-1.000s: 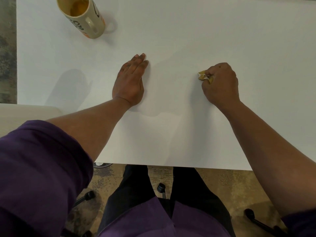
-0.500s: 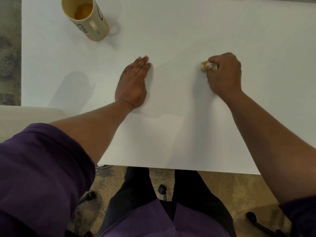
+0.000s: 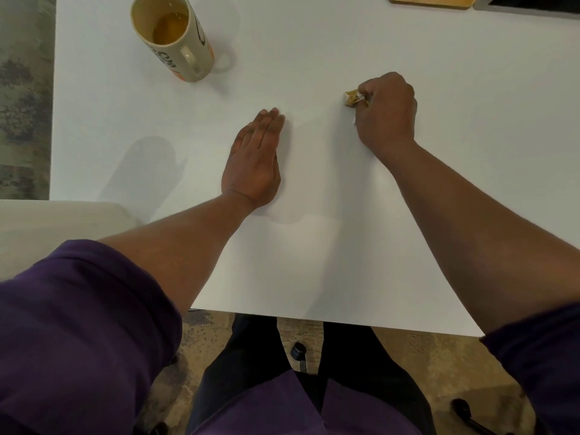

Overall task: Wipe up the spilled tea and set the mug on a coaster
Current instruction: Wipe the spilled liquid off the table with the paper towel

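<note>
head view, right hand (image 3: 387,116) gripping crumpled tea-stained tissue (image 3: 352,97) (wadded), glossy mug (image 3: 175,37)

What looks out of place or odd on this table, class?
The mug stands on the bare table, not on the coaster at the far edge. The right hand grips a tea-stained wad of paper. No puddle shows.

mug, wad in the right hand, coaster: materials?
Mug: looks glazed ceramic; cream, glossy, printed lettering. Wad gripped by the right hand: probably tissue or paper; crumpled, stained yellow-brown. Coaster: maybe wood or cork; tan, matte, only its edge shows.
</note>
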Demonstrator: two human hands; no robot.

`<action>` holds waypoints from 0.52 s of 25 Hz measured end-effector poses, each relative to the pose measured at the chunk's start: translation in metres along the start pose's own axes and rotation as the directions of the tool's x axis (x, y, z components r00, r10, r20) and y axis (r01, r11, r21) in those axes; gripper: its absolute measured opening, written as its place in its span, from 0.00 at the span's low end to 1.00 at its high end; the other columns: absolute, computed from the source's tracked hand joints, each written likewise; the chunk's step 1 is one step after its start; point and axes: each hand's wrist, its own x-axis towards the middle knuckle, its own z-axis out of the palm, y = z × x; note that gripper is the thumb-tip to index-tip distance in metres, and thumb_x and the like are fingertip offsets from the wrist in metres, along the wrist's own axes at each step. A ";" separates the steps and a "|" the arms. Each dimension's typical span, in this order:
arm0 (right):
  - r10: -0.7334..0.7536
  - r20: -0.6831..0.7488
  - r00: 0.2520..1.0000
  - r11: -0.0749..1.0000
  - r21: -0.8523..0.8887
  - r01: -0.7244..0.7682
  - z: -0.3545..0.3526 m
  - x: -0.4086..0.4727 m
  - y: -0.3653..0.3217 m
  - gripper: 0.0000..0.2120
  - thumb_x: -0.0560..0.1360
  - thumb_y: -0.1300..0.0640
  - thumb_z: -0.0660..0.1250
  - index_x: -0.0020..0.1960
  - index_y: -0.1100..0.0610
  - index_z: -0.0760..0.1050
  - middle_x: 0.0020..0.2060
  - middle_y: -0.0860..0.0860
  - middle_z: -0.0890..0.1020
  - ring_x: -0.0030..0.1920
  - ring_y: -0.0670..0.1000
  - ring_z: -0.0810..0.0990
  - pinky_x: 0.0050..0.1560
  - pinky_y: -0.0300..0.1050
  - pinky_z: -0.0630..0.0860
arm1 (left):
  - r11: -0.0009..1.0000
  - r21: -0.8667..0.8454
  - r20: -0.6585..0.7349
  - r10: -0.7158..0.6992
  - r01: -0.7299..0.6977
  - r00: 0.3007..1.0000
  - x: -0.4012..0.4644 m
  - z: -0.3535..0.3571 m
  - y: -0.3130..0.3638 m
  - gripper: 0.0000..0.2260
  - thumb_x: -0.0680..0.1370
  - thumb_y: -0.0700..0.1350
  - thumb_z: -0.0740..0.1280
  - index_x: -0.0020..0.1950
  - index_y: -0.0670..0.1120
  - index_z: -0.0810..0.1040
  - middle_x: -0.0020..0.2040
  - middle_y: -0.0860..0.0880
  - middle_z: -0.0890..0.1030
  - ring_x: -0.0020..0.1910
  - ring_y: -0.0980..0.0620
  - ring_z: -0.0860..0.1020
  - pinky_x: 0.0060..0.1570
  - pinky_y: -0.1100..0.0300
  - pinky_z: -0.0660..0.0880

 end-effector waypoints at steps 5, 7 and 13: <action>-0.152 0.072 0.986 0.988 -0.019 0.154 0.019 0.006 -0.038 0.11 0.72 0.64 0.62 0.47 0.57 0.83 0.48 0.54 0.81 0.47 0.57 0.81 0.40 0.42 0.67 | 0.995 -0.050 0.028 -0.091 0.092 0.995 0.000 -0.009 0.008 0.28 0.81 0.36 0.54 0.82 0.42 0.55 0.82 0.45 0.60 0.80 0.48 0.59 0.79 0.52 0.57; -0.225 0.125 0.966 0.973 -0.013 0.229 0.025 -0.001 -0.053 0.11 0.72 0.63 0.62 0.47 0.57 0.83 0.48 0.54 0.81 0.47 0.57 0.81 0.42 0.46 0.73 | 0.995 -0.045 0.034 -0.084 0.086 0.996 0.000 -0.008 0.008 0.28 0.81 0.36 0.54 0.82 0.41 0.53 0.82 0.45 0.59 0.80 0.48 0.59 0.79 0.52 0.57; -0.426 0.323 0.845 0.902 0.078 0.425 0.029 -0.036 -0.059 0.11 0.76 0.61 0.65 0.53 0.52 0.85 0.51 0.52 0.81 0.50 0.55 0.80 0.44 0.44 0.69 | 0.993 -0.057 0.067 -0.100 0.103 0.993 -0.001 -0.007 0.007 0.29 0.82 0.37 0.53 0.82 0.43 0.50 0.82 0.46 0.59 0.80 0.48 0.58 0.79 0.54 0.54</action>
